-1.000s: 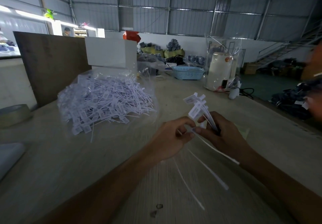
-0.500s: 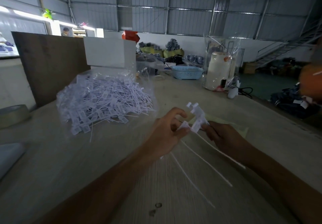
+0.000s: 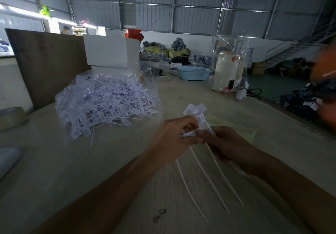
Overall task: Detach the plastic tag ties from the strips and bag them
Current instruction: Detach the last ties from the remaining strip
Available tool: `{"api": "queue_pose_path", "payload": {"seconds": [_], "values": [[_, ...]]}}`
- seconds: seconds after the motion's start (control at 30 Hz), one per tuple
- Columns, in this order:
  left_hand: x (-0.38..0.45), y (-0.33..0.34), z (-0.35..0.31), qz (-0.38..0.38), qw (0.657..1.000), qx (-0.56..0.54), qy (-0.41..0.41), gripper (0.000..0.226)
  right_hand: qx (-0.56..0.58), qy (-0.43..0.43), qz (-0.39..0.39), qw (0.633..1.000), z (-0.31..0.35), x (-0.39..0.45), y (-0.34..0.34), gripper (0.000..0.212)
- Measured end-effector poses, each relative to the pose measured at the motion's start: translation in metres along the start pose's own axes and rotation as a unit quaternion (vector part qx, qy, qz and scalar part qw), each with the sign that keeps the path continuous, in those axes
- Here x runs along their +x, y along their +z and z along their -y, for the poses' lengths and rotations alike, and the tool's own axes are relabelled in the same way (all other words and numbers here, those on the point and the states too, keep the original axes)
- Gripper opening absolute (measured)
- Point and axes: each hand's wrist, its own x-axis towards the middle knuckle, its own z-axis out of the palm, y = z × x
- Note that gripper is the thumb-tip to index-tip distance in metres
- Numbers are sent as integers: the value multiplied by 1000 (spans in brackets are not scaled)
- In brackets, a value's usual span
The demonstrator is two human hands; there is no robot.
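A clear plastic bag (image 3: 109, 97) full of loose white tag ties lies on the table at left centre. In front of me both hands meet over a small bunch of white tag ties (image 3: 197, 111), whose flat heads stick up above the fingers. My left hand (image 3: 174, 137) pinches one tie head at the bunch. My right hand (image 3: 227, 142) grips the bunch, and several thin tails (image 3: 209, 177) hang down toward me over the table.
A wooden table (image 3: 91, 170) holds a brown board (image 3: 49, 62), a white box (image 3: 111, 51), a blue basket (image 3: 193, 72), a wrapped cream jar (image 3: 227, 70) and a tape roll (image 3: 11, 115). A yellowish sheet (image 3: 243, 133) lies under my right hand.
My hands have come back together on the bunch after pulling a tie away. The tie heads now point up and the tails hang lower.
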Motion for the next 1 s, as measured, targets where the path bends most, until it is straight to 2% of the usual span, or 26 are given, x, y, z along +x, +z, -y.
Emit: {"api": "queue_pose_path", "payload": {"seconds": [0.1, 0.2, 0.33, 0.5, 0.77, 0.87, 1.0], "values": [[0, -3, -3, 32, 999, 10, 3, 22, 19, 20, -5, 1000, -1, 1, -4, 37], [0, -5, 0, 64, 995, 76, 5, 30, 72, 40, -31, 996, -2, 2, -8, 32], [1, -8, 3, 41, 989, 138, 30, 27, 121, 47, -55, 990, -5, 4, -9, 27], [3, -10, 5, 16, 987, 153, 44, 25, 98, -11, -45, 994, -5, 3, -9, 30], [3, -8, 0, 6, 993, 103, 50, 24, 74, -105, -63, 990, -11, 7, -13, 31], [3, -8, 3, -2, 995, 87, 56, 17, 54, -122, -64, 989, -11, 7, -13, 31], [3, -4, 10, -4, 999, 38, 14, 11, 42, -136, -64, 988, -12, 7, -14, 32]]}}
